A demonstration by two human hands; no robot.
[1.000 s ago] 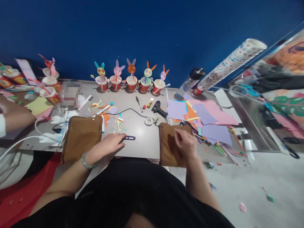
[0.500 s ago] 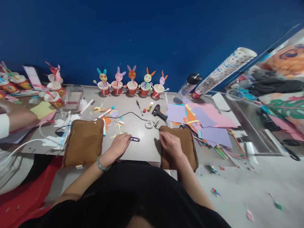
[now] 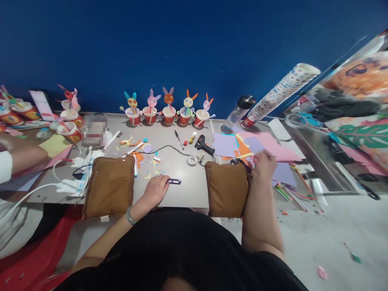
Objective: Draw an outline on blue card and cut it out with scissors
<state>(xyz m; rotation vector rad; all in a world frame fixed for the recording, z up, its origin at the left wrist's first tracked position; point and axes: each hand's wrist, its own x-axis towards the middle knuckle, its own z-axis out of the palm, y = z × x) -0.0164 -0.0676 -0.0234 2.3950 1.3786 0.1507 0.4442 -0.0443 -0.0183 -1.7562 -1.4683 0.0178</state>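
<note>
My left hand (image 3: 156, 190) rests on the table between two brown cushions, fingers closed round one end of a slim dark purple slotted tool (image 3: 173, 182), whose exact kind I cannot make out. My right hand (image 3: 264, 165) reaches over the purple paper (image 3: 283, 173) and pink paper (image 3: 281, 147) on the right. Its fingers are bent and a little blurred, so any hold is unclear. Close by are loose orange paper (image 3: 242, 147) and pencils (image 3: 281, 192). The right brown cushion (image 3: 228, 190) lies beside my right forearm; the left brown cushion (image 3: 109, 186) is beside my left.
Red cups with paper rabbits (image 3: 169, 115) line the blue wall. A glue gun (image 3: 203, 144), tape roll (image 3: 192, 160), pen (image 3: 178, 138) and glue stick (image 3: 192, 138) lie mid-table. A bottle (image 3: 238, 113) and tall cup stack (image 3: 281, 95) stand right. A co-worker's arm (image 3: 24, 151) is left.
My right hand has left the right cushion and moved right, over the coloured paper. My left hand keeps the purple tool in nearly the same place. The view has shifted slightly.
</note>
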